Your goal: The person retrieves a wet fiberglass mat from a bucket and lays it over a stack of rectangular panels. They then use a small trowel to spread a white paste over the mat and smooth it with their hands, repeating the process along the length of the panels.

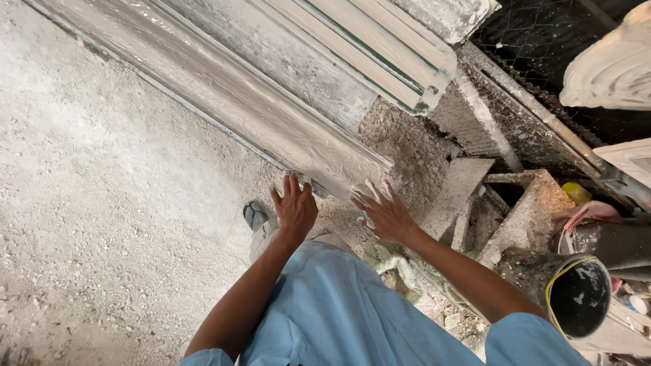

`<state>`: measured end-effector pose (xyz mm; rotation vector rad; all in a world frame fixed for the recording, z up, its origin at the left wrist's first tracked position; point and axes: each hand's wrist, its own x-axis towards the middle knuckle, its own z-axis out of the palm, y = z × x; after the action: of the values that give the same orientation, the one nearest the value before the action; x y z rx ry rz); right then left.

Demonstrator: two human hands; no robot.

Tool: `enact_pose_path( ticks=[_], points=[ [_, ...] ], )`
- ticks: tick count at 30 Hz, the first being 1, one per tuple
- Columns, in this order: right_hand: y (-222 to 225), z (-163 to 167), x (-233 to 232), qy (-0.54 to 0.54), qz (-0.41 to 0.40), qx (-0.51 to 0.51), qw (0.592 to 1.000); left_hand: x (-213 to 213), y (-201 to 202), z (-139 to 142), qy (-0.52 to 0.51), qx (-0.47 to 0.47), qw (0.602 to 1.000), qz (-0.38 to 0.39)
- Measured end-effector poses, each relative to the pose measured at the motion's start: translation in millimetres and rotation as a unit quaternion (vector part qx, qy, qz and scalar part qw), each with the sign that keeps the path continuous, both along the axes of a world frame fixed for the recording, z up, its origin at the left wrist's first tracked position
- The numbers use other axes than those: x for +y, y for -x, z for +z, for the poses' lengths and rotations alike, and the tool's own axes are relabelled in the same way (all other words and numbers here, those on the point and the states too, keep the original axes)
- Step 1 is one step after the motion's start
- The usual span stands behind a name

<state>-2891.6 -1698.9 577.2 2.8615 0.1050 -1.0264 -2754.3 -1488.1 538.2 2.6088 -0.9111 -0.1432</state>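
Pressing flat against wet white plaster, both hands worked at the near end of a long plaster moulding [271, 129] that ran diagonally from the far left toward the middle of the scene. The left hand [296, 207] lay on the moulding's lower edge with its fingers together and pointing up the length, palm down, clasping nothing. The right hand [386, 215] sat just beside it at the moulding's end, fingers spread wide and smeared white, also unclenched and holding nothing. That spread looked suited to smoothing or steadying the soft surface rather than lifting it.

The moulding rested low, close to the rough plaster-strewn floor [102, 203], probably so the person could lean over it and reach its whole width. 1 foot in a dark sandal [255, 215] stood on the floor just left of the left hand. A stack of pale ribbed panels [380, 47] lay alongside the moulding on its far right side. On the right, a dark bucket [580, 295] crusted with plaster stood within easy reach of the right arm, near some encrusted wooden planks [468, 190]. The person wore pale blue clothing [339, 318].
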Motion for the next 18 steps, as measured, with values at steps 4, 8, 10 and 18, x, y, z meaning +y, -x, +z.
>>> enact_pose_path(
  ticks=[4, 8, 10, 18],
  points=[
    [1.9, 4.6, -3.7, 0.061, -0.035, 0.012, 0.997, 0.2, 1.5, -2.3, -0.004, 0.011, 1.000, 0.002],
    [-2.6, 3.6, 0.2, -0.003, -0.033, 0.003, 0.999, 0.8, 1.8, -1.5, 0.025, 0.002, 1.000, 0.012],
    [-7.9, 2.9, 4.2, -0.015, 0.003, 0.026, 1.000, 0.5, 1.5, 0.4, 0.013, 0.005, 1.000, 0.006],
    [-85.3, -8.2, 34.0, -0.019, -0.011, -0.182, 0.983, -0.5, -9.0, 1.7, -0.034, -0.045, 0.997, 0.054]
  ],
)
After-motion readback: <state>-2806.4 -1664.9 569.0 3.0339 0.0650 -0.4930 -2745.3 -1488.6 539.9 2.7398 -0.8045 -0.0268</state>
